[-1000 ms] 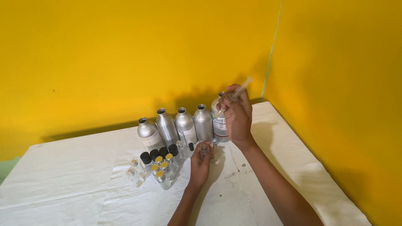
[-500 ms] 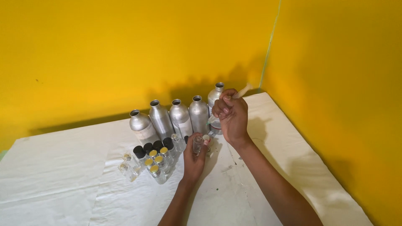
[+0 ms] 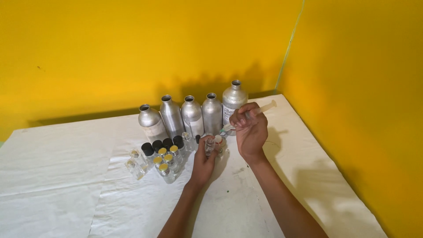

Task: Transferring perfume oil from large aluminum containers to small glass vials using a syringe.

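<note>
Yellow corner walls, white-covered table (image 3: 66, 176); left hand (image 3: 203, 158) grips small vial (image 3: 209, 146), right hand (image 3: 251, 130) grips syringe (image 3: 251, 113).

1 head camera looks down, fairly near, at the table (image 3: 66, 176) facing a yellow corner.

Two forearms and hands are in view, entering from the lower edge of the frame; both are bare from wrist to as far up as the picture shows, with no sleeve visible. The left hand (image 3: 203, 159) carries no glove, ring, watch or band that can be made out, and the same holds for the right hand (image 3: 251, 131). Fingernails appear short and unpainted, though the detail is too small to confirm.
</note>
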